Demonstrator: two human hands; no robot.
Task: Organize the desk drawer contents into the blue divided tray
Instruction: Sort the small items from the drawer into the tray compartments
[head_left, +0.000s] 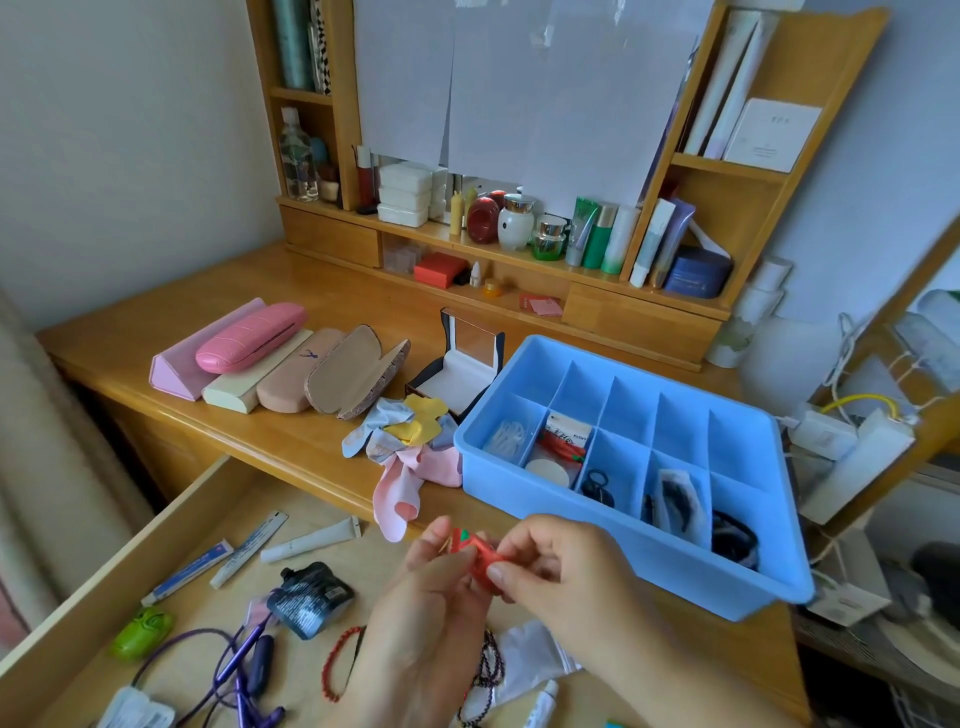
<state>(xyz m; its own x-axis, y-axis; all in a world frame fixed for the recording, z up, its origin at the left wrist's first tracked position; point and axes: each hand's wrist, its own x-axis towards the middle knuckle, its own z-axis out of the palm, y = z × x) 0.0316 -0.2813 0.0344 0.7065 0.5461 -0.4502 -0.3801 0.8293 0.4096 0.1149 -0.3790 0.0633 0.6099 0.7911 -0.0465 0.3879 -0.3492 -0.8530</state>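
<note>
Both hands' fingers (470, 558) pinch a small red strawberry-shaped trinket (480, 564). Beyond them, the blue plastic divided tray (675, 569) is partly filled; below, the open wooden drawer (171, 525) holds plenty unsorted.

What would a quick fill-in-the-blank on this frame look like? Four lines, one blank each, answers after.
1. Both hands, left hand and right hand, hold a small ____ item over the open drawer.
2. The divided tray is ____ in colour.
3. The tray's back row of compartments is ____.
4. The green item lies in the ____.

Answers: red; blue; empty; drawer
</note>
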